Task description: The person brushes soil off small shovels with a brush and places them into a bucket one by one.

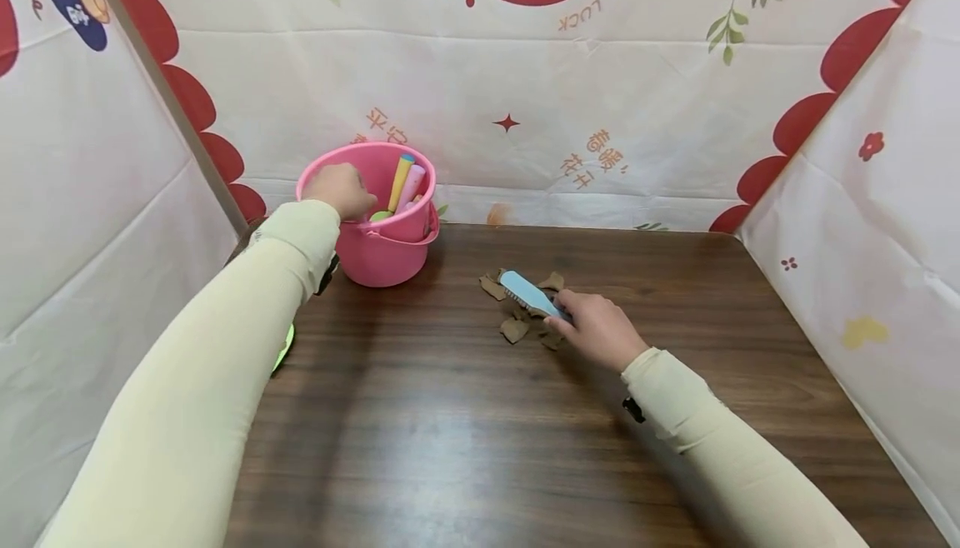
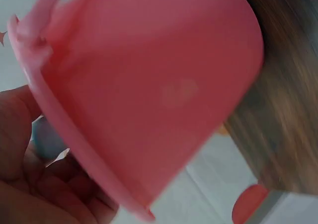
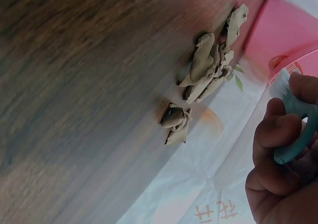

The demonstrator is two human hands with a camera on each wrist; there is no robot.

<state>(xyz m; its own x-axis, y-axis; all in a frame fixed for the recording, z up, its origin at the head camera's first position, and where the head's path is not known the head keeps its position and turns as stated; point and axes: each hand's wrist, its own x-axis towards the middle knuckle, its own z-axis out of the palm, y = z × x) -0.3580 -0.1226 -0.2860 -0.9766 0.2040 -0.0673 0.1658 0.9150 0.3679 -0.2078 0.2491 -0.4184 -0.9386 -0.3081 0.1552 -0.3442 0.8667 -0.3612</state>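
Observation:
At the far left of the table stands a pink bucket [image 1: 382, 261] with several toy-like handles in it, one yellow with a blue end [image 1: 400, 184], one lilac [image 1: 411, 187]. My left hand [image 1: 341, 190] is over its near rim. In the left wrist view its thumb and fingers curl around a greyish handle with a teal end [image 2: 47, 139], mostly hidden by the rim. My right hand [image 1: 600, 327] grips a light blue brush [image 1: 528, 291] by its handle, bristles down over brown torn scraps [image 1: 514, 330]. The right wrist view shows the scraps [image 3: 201, 60] lying on the table.
A dark wooden table [image 1: 435, 415] carries everything. Printed white cloth [image 1: 487, 82] hangs behind it and along both sides. A bright green edge of some object [image 1: 285, 346] shows beside my left forearm, which hides the rest of it.

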